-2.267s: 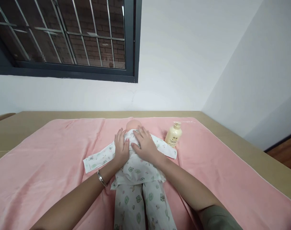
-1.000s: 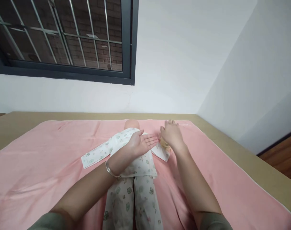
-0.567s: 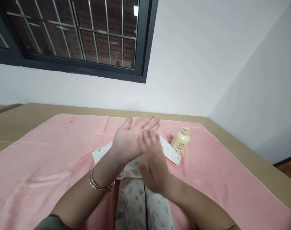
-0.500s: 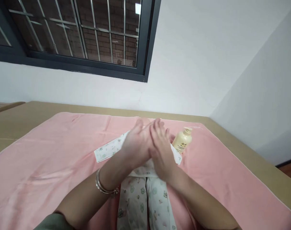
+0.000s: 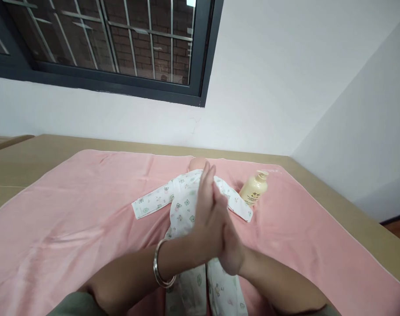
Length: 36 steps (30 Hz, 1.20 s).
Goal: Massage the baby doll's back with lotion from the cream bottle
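My left hand (image 5: 207, 221) and my right hand (image 5: 232, 249) are pressed together palm to palm, their fingers stretched upward and slightly blurred. Neither holds anything. A silver bracelet (image 5: 156, 264) circles my left wrist. Below the hands lies a small figure in a white outfit (image 5: 183, 202) printed with little green and pink animals, sleeves spread to both sides. Its round, smooth head (image 5: 196, 163) shows at the far end; my hands and forearms cover part of the body and legs. Beside the right-hand sleeve leans a pale yellow pump bottle (image 5: 253, 188).
A pink sheet (image 5: 88, 193) with wrinkles at the left covers most of the tan surface (image 5: 19, 171). White wall (image 5: 252, 87) rises behind and at the right. A dark-framed window (image 5: 121, 81) with metal bars is at the upper left.
My hands, crossed at an angle before, have turned upright and moved lower, sliding against each other. More of the outfit and the head now shows. The bottle has stayed put.
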{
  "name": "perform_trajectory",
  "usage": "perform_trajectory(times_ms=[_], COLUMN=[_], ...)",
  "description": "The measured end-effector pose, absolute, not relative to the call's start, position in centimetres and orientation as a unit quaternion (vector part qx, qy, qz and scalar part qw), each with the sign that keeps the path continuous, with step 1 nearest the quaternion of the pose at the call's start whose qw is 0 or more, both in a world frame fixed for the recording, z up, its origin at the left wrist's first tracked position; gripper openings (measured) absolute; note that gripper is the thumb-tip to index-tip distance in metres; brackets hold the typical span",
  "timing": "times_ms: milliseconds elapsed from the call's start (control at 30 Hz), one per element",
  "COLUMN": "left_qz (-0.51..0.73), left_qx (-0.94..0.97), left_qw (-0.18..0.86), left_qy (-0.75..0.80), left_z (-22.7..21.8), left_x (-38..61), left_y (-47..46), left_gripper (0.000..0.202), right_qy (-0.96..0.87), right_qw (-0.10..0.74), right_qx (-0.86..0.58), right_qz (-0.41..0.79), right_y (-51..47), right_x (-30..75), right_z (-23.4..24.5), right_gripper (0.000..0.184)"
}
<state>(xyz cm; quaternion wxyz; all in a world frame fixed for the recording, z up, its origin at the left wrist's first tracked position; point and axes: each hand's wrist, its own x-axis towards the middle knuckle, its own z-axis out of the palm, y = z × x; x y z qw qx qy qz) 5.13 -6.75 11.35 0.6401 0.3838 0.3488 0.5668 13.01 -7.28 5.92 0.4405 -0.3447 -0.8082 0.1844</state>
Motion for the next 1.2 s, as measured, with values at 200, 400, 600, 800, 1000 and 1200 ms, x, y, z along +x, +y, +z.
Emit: perform_trajectory(times_ms=[200, 400, 600, 800, 1000, 1200], left_qz=[0.522, 0.611, 0.580, 0.567, 0.656, 0.688], left_qx=[0.630, 0.549, 0.581, 0.487, 0.405, 0.379], left_qw=[0.521, 0.448, 0.367, 0.474, 0.381, 0.340], left_qy=[0.243, 0.353, 0.437, 0.465, 0.510, 0.516], left_z=[7.8, 6.3, 1.7, 1.0, 4.4, 5.4], left_x=[7.5, 5.2, 4.0, 3.1, 0.9, 1.3], left_y=[-9.4, -4.8, -4.7, -6.6, 0.4, 4.5], left_gripper=[0.066, 0.060, 0.068, 0.066, 0.062, 0.059], right_qy=[-0.684, -0.616, -0.807, -0.893, -0.878, -0.872], right_qw=[0.523, 0.542, 0.264, 0.165, 0.188, 0.158], right_qx=[-0.477, -0.557, -0.523, -0.418, -0.437, -0.463], right_qz=[0.177, 0.130, 0.073, 0.017, 0.059, 0.015], right_y=[-3.8, 2.2, 5.7, 2.2, 3.2, 1.8], right_x=[16.4, 17.6, 13.3, 14.9, 18.4, 14.0], right_z=[11.2, 9.2, 4.2, 2.1, 2.1, 2.3], right_gripper=[0.066, 0.064, 0.054, 0.051, 0.049, 0.062])
